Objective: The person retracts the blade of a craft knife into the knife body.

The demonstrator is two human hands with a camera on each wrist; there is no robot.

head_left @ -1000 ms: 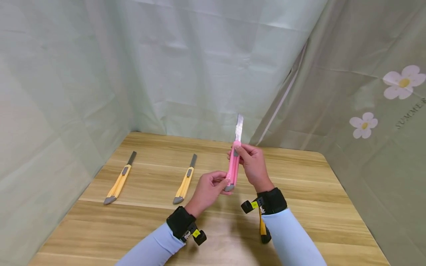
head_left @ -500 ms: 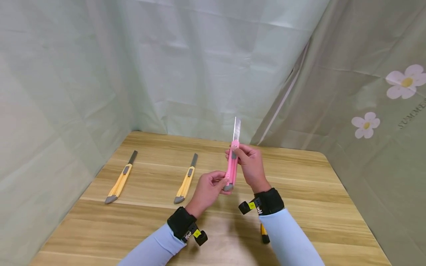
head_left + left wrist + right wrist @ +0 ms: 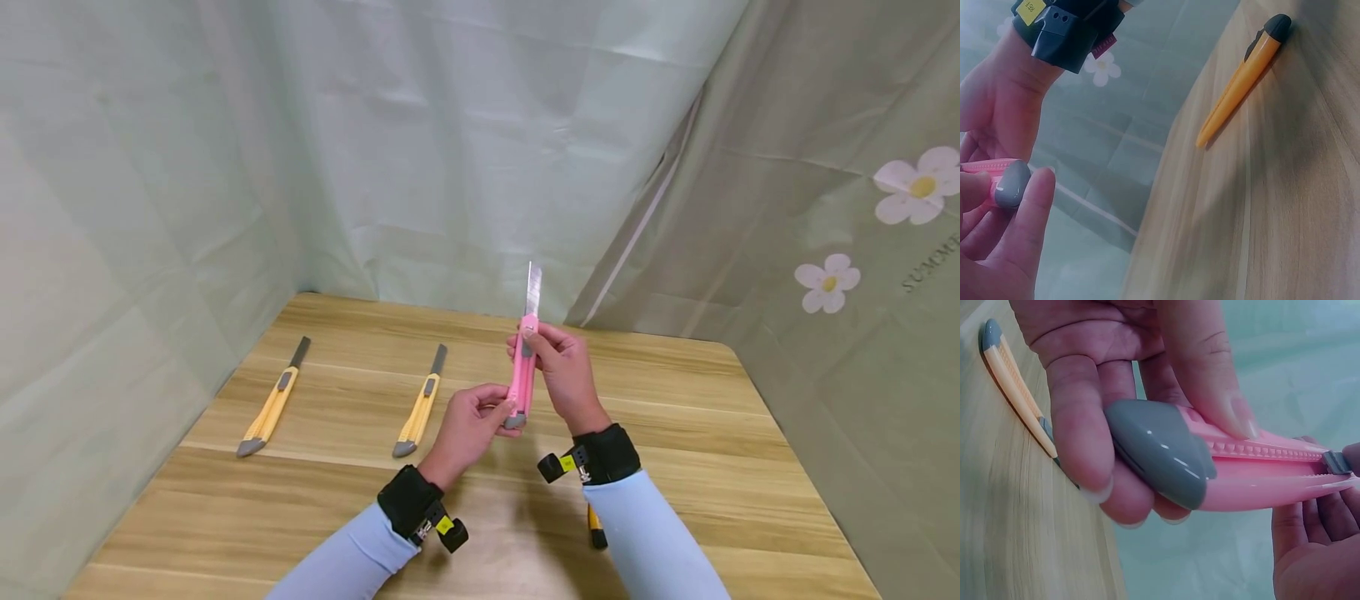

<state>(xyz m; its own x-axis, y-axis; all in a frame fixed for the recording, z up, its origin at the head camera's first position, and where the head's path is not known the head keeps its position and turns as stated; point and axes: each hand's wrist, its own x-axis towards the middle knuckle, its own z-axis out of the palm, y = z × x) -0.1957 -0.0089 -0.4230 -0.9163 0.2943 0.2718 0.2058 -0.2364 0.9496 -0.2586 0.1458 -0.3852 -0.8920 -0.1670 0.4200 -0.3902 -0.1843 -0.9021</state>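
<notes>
A pink utility knife [image 3: 523, 375] with a grey end cap is held up above the table, blade out and pointing away. My left hand [image 3: 468, 425] pinches its lower end near the grey cap [image 3: 1160, 450]. Higher on the handle, my right hand [image 3: 566, 367] grips it with the thumb at the grey slider [image 3: 1337, 462]. In the left wrist view the cap and a bit of pink handle show between the left fingers [image 3: 1035, 219].
Two yellow utility knives, one far left [image 3: 270, 408] and one nearer the middle [image 3: 420, 408], lie on the wooden table [image 3: 337, 517] with blades extended. An orange-and-black knife [image 3: 1241, 87] lies partly under the right forearm. Curtains [image 3: 450, 150] hang behind and beside the table.
The pink knife and my right hand have shifted slightly left, and less of the blade shows than a second ago. My left hand keeps its hold.
</notes>
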